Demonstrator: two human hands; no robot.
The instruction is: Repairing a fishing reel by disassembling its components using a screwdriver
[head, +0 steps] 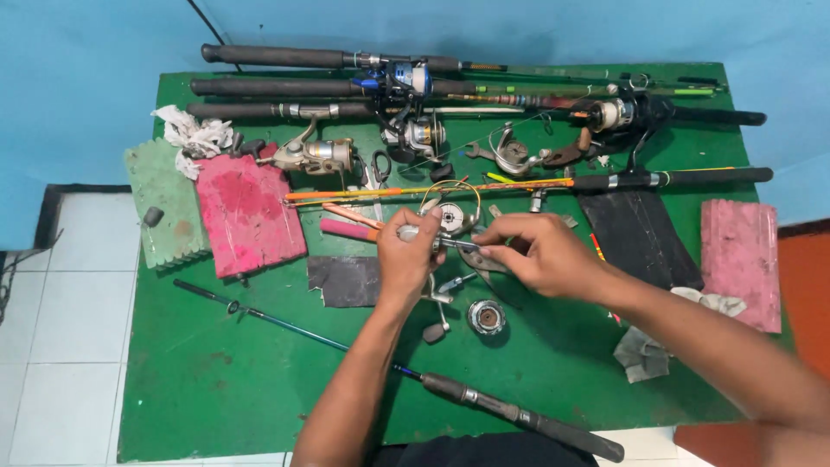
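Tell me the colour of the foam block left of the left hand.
Pink-red foam block, seen in the head view.

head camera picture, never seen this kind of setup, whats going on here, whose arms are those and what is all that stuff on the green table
The picture comes from a camera worn on a person's head, looking down, so the two bare arms are the wearer's own. The left hand and right hand meet over a green table and together hold a small metal fishing reel part; exactly what part is hard to tell. Along the far edge lie several fishing rods with reels. Nearer are a loose silver reel, scissors, a pink foam block, a green foam block, a round spool and crumpled rags. A blue rod lies diagonally closest to the person.
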